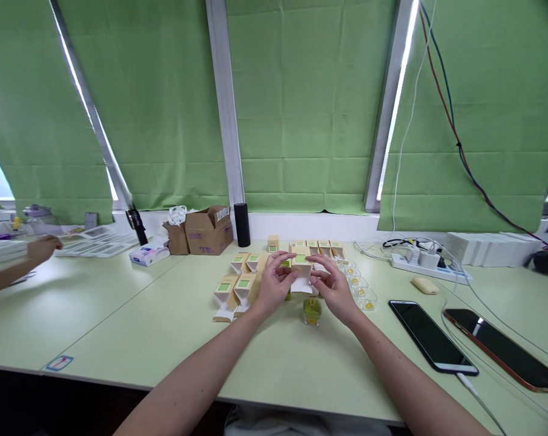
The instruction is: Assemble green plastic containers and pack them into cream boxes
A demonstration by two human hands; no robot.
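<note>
Cardboard box at back, flaps up, contents hidden. Left hand and right hand grip a small carton mid-table by its sides; open end faces wearer, long axis probably front-to-back. Right: clear cups, yellow bits inside. Green-lidded jar upright, nearer wearer.
</note>
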